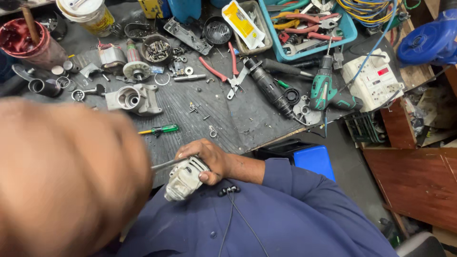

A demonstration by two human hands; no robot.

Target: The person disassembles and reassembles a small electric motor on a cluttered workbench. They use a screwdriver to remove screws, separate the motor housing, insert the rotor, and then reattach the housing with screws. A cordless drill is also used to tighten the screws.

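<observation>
Table (247, 119): dark ribbed top beyond my fingers, crowded with tools and loose parts.
Left hand (66, 176): a big blur close to the lens; I cannot tell how its fingers stand or what they grip.
Right hand (209, 159): fingers (190, 151) wrapped tight round the grey housing.
Green drill (326, 90): well beyond and to the right of my fingers.
Grey housing (183, 180): inside my right fingers, off the table's near edge, over my lap.
Green screwdriver (159, 129): just beyond my right fingers.
Metal rod (165, 164): comes from the blur and meets the housing.
Risk: I judge the rod could skid off the housing into my right fingers, since the housing is unsupported.
</observation>
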